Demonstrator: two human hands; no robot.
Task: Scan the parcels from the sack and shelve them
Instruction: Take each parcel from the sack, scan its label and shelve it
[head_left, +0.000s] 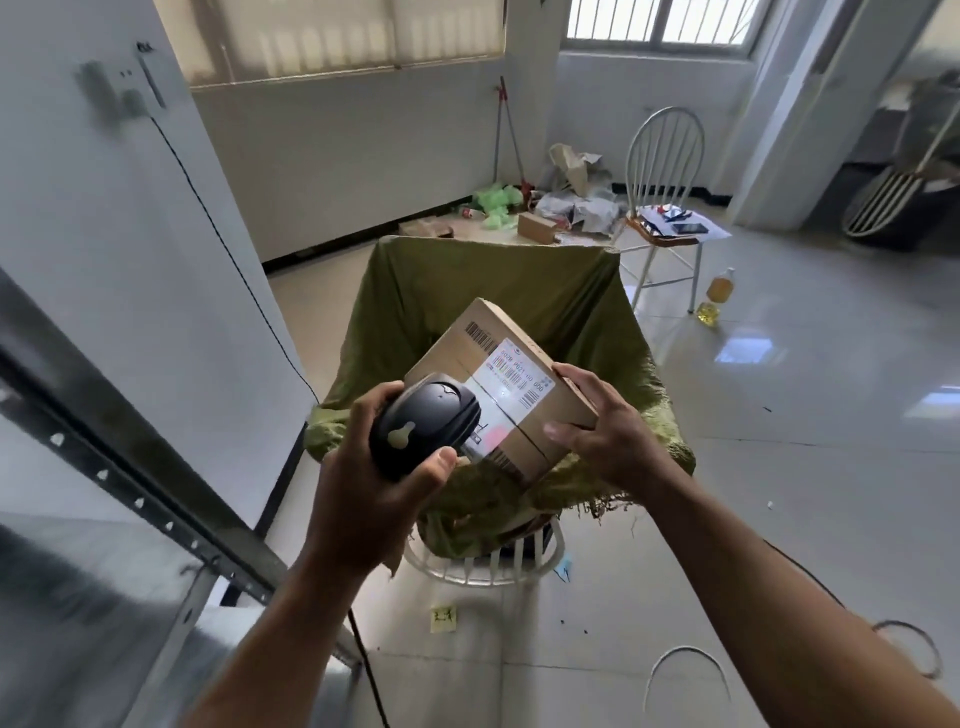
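Our left hand (363, 499) is nearest, wrapped round a black scanner (421, 421) with the thumb against its body and the nose aimed at the parcel. Our right hand (608, 436) grips the parcel (493, 338), a flat cardboard box, by its right edge, label side tilted up toward us. The hands are close but apart, each clamped on its own thing. A reddish glow sits on the box face just past the scanner, so we judge the scan is underway. We can't tell if it registered. The parcel is held over the green sack (467, 280), just beyond both hands and draped in a white chair (483, 566). Box and hands hide the sack's inside, so we can't tell how many parcels remain. This one isn't shelved yet. The metal rack (130, 467) stands left of our left hand, blurred. Left to do: finish the scan, shelve, repeat.
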